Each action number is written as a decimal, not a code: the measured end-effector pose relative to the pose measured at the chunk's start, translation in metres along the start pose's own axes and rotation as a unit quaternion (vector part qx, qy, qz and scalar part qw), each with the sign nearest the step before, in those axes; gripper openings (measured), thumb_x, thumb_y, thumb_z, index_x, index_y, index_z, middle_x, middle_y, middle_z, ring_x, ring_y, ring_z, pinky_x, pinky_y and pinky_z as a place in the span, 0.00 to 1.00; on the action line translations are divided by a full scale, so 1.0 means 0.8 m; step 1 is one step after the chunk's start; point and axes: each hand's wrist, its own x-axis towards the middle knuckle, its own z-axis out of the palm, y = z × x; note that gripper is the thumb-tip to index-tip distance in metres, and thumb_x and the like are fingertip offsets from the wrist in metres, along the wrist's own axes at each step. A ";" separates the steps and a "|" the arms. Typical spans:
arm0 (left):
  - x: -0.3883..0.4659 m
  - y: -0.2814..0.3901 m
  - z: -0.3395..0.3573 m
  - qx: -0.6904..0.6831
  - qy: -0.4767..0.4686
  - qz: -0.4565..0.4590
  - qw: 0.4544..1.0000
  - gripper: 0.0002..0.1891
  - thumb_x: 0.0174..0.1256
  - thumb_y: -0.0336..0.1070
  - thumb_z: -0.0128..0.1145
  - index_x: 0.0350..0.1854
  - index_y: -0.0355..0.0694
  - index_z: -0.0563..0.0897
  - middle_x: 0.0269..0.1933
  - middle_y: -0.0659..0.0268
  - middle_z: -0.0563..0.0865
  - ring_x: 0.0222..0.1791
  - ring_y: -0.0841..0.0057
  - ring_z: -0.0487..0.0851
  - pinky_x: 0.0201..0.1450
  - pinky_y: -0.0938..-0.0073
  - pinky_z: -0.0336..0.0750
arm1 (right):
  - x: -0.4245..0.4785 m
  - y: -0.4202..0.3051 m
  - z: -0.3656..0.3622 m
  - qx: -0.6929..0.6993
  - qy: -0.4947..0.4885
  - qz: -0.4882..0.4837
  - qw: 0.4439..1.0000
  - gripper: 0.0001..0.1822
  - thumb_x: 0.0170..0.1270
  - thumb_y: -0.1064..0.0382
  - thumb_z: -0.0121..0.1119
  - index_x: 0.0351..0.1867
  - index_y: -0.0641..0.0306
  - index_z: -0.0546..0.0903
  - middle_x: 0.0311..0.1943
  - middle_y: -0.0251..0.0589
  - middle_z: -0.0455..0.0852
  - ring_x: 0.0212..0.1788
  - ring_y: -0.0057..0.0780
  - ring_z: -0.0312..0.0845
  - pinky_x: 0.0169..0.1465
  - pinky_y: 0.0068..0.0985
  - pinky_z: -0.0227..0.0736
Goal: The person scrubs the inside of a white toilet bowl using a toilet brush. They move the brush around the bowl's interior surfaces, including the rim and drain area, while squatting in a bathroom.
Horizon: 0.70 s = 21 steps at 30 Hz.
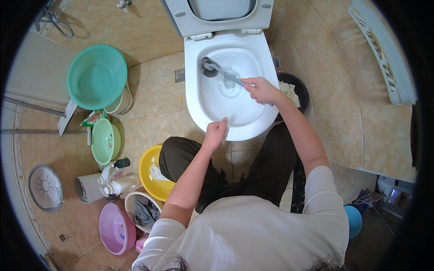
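Observation:
A toilet brush (223,72) with a grey handle and dark bristles is gripped by my right hand (261,90). Its head (210,67) rests against the left inner side of the white toilet bowl (237,130). Water (230,84) lies at the bottom of the bowl. Curled with the thumb extended, my left hand (216,134) is at the front left of the rim and holds nothing visible. The toilet seat and lid (223,17) are raised at the back.
Right of the toilet, a black waste bin (302,91) contains crumpled paper. On the left are a teal basin (96,77), a green basin (105,140), a yellow basin (147,172), a pink basin (115,228), white bottles (122,185) and a bucket holding grey cloth (145,211).

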 end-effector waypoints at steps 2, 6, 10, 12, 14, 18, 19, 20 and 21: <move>0.001 -0.002 -0.001 0.002 0.001 0.001 1.000 0.28 0.66 0.51 0.46 0.06 0.43 0.64 0.05 0.71 0.63 0.03 0.83 0.57 0.07 0.82 0.49 | 0.010 -0.020 0.007 -0.026 0.016 -0.001 1.000 0.19 0.63 0.61 0.47 0.56 0.61 0.72 0.17 0.34 0.71 0.11 0.18 0.61 0.13 0.19 0.56; -0.006 0.010 -0.002 0.012 -0.003 -0.026 1.000 0.27 0.67 0.46 0.45 0.06 0.42 0.66 0.07 0.73 0.65 0.07 0.85 0.58 0.13 0.80 0.54 | 0.037 -0.031 0.001 0.122 0.055 0.048 0.990 0.19 0.64 0.63 0.46 0.57 0.62 0.70 0.20 0.32 0.71 0.12 0.15 0.59 0.13 0.16 0.54; -0.007 0.011 -0.001 0.009 -0.007 -0.016 1.000 0.27 0.67 0.46 0.45 0.06 0.42 0.66 0.07 0.73 0.65 0.08 0.85 0.58 0.13 0.80 0.54 | 0.039 0.013 -0.037 0.481 0.025 0.108 0.869 0.21 0.64 0.64 0.46 0.59 0.59 0.64 0.19 0.28 0.66 0.12 0.10 0.52 0.13 0.11 0.50; -0.007 0.010 0.000 0.016 -0.009 -0.014 1.000 0.27 0.67 0.46 0.45 0.06 0.42 0.66 0.07 0.73 0.65 0.08 0.85 0.59 0.13 0.80 0.54 | 0.040 0.015 -0.028 0.441 0.049 0.089 0.892 0.21 0.64 0.65 0.46 0.59 0.60 0.64 0.19 0.29 0.66 0.12 0.10 0.53 0.13 0.11 0.50; -0.007 0.009 -0.001 0.004 -0.007 -0.021 1.000 0.27 0.67 0.46 0.45 0.06 0.42 0.66 0.07 0.73 0.65 0.07 0.85 0.58 0.13 0.80 0.54 | 0.034 -0.003 -0.006 0.360 0.067 0.066 0.928 0.22 0.64 0.64 0.46 0.60 0.63 0.65 0.20 0.32 0.68 0.13 0.12 0.54 0.14 0.13 0.52; -0.003 0.003 0.004 0.019 0.011 -0.001 1.000 0.28 0.66 0.51 0.46 0.06 0.44 0.64 0.05 0.72 0.63 0.03 0.84 0.56 0.07 0.82 0.49 | 0.031 -0.022 0.019 0.172 0.036 0.036 0.984 0.22 0.63 0.63 0.47 0.59 0.64 0.67 0.22 0.36 0.72 0.14 0.17 0.60 0.15 0.18 0.57; -0.003 0.002 0.003 0.018 0.011 -0.005 1.000 0.28 0.66 0.51 0.46 0.06 0.44 0.63 0.05 0.72 0.62 0.04 0.84 0.56 0.07 0.82 0.49 | 0.027 -0.025 0.014 0.113 0.017 0.034 0.993 0.22 0.63 0.62 0.47 0.59 0.63 0.68 0.22 0.36 0.72 0.14 0.17 0.60 0.15 0.18 0.57; -0.004 0.002 0.002 0.017 0.011 -0.010 1.000 0.28 0.66 0.51 0.46 0.06 0.44 0.63 0.05 0.72 0.62 0.04 0.84 0.56 0.07 0.82 0.49 | 0.023 -0.029 0.007 0.054 -0.003 0.032 0.998 0.22 0.63 0.62 0.47 0.59 0.63 0.68 0.22 0.36 0.72 0.14 0.17 0.60 0.15 0.18 0.57; -0.004 0.004 0.002 0.017 0.009 -0.013 1.000 0.28 0.66 0.51 0.46 0.06 0.44 0.63 0.05 0.72 0.62 0.04 0.84 0.56 0.07 0.82 0.49 | 0.021 -0.031 0.000 -0.005 -0.020 0.030 0.999 0.22 0.63 0.62 0.47 0.59 0.63 0.68 0.21 0.36 0.72 0.14 0.17 0.60 0.15 0.18 0.57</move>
